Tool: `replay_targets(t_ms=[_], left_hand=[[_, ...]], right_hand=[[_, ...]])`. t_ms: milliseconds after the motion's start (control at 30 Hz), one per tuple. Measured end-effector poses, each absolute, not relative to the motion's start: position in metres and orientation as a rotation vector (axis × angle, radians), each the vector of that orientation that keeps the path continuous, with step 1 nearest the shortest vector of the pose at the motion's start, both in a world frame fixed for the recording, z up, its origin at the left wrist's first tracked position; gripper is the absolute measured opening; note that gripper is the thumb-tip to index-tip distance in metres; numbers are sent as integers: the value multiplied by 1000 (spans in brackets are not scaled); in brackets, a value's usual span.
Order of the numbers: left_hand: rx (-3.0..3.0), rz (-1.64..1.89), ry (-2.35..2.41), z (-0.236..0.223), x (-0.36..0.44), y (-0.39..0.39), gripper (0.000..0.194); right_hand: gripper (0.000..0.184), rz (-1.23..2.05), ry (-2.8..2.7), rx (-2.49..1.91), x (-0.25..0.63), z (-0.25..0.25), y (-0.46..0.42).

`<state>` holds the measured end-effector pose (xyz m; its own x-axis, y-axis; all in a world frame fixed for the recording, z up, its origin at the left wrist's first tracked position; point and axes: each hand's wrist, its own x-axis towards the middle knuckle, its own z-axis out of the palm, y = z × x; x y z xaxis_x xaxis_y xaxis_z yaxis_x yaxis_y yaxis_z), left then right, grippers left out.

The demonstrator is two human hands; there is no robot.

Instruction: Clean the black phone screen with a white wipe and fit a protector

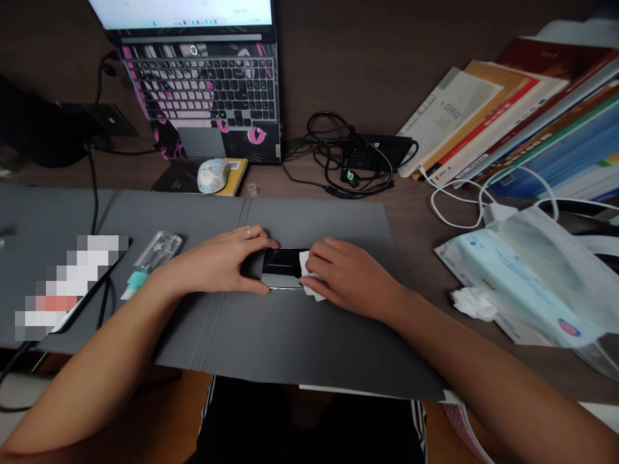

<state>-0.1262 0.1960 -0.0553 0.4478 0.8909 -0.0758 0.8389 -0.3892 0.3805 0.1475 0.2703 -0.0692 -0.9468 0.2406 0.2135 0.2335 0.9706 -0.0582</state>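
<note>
A black glossy smartphone (282, 263) lies sideways on the grey desk mat (271, 335). My left hand (227, 261), a ring on one finger, grips the phone's left end between thumb and fingers along its long edges. Over the right end, my right hand (351, 277) is closed on a folded white tissue (312, 291) pressed to the screen. That end of the phone is hidden beneath the tissue and fingers. Left of my left hand lies a small clear bottle (157, 251) with a teal part.
A laptop (207, 96) stands at the back, with a mouse (213, 175) on a book in front. Black cables and an adapter (372, 154) lie behind the mat. At right are leaning books (512, 122), a tissue pack (527, 277) and a crumpled tissue (474, 303).
</note>
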Motion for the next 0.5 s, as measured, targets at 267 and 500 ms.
replay_targets(t_ms=[267, 500], left_hand=[[2333, 195, 1478, -54, -125, 196, 64], [2312, 227, 1478, -54, -126, 195, 64]], right_hand=[[31, 45, -2876, -344, 147, -70, 270], [30, 36, -2877, -364, 148, -69, 270]])
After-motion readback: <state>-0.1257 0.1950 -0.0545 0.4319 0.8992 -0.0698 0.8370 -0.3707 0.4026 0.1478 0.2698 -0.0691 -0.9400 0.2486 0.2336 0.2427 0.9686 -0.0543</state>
